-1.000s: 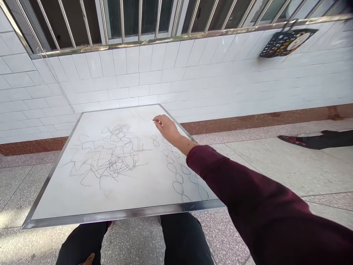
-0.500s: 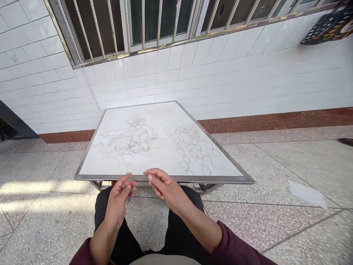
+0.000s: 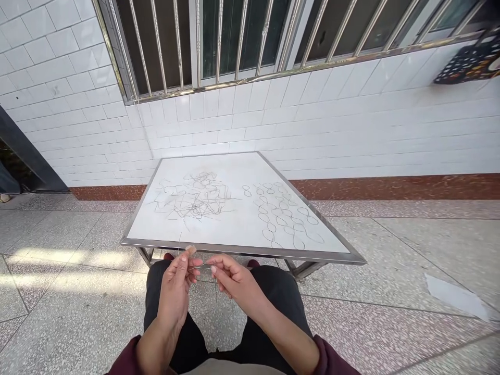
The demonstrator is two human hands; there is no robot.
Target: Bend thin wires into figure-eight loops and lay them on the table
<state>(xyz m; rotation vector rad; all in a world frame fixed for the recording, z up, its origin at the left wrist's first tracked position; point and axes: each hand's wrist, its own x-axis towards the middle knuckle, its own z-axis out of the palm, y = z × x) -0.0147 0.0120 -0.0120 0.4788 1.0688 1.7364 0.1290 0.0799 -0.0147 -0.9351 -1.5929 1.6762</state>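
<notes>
My left hand (image 3: pixel 180 273) pinches a thin wire (image 3: pixel 202 265) just in front of the table's near edge; one wire end sticks up past the fingers. My right hand (image 3: pixel 228 276) pinches the same wire from the other side, and a thin end hangs below its fingers. A fingertip of the left hand has a tan wrapping on it. On the table (image 3: pixel 242 229), a loose tangle of thin wires (image 3: pixel 199 200) lies at the left. Several wires bent into figure-eight loops (image 3: pixel 281 213) are spread at the right.
Beyond the table stands a white tiled wall (image 3: pixel 219 122) with a barred window (image 3: pixel 242 41). A white sheet (image 3: pixel 455 297) lies on the speckled floor at the right. A dark patterned cloth (image 3: pixel 464 62) hangs at the upper right. My knees are under the table's near edge.
The view has shifted slightly. My hands are a little closer together, and the left fingers have turned more upright, with a wire end now pointing up. Both still pinch the wire.
</notes>
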